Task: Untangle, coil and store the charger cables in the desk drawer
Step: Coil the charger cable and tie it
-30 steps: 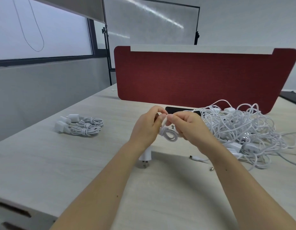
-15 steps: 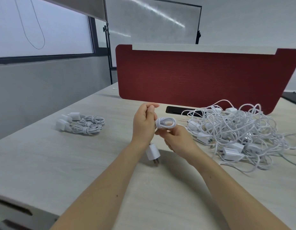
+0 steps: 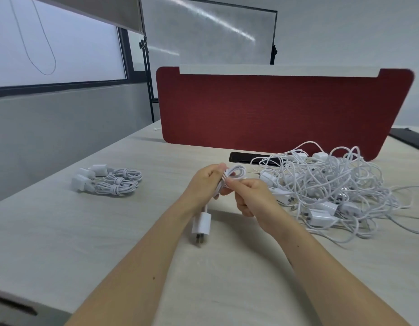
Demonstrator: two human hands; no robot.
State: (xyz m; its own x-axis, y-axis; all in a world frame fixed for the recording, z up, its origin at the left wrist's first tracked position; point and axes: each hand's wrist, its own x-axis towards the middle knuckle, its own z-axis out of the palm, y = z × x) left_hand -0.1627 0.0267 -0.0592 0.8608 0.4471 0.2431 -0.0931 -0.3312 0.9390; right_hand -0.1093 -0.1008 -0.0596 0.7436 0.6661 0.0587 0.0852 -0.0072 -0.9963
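Pale tabletop (image 3: 62, 231): left hand (image 3: 201, 184) pinches the coil (image 3: 234, 174), right hand (image 3: 248, 196) fingers should wrap the tail snugly toward 12 o'clock.

Both forearms bare, reaching forward and converging at centre. Left hand (image 3: 205, 183) closed around a gathered white cable coil (image 3: 234, 174); right hand (image 3: 252, 196) just beside it, fingertips (image 3: 230, 183) pinching the strands.
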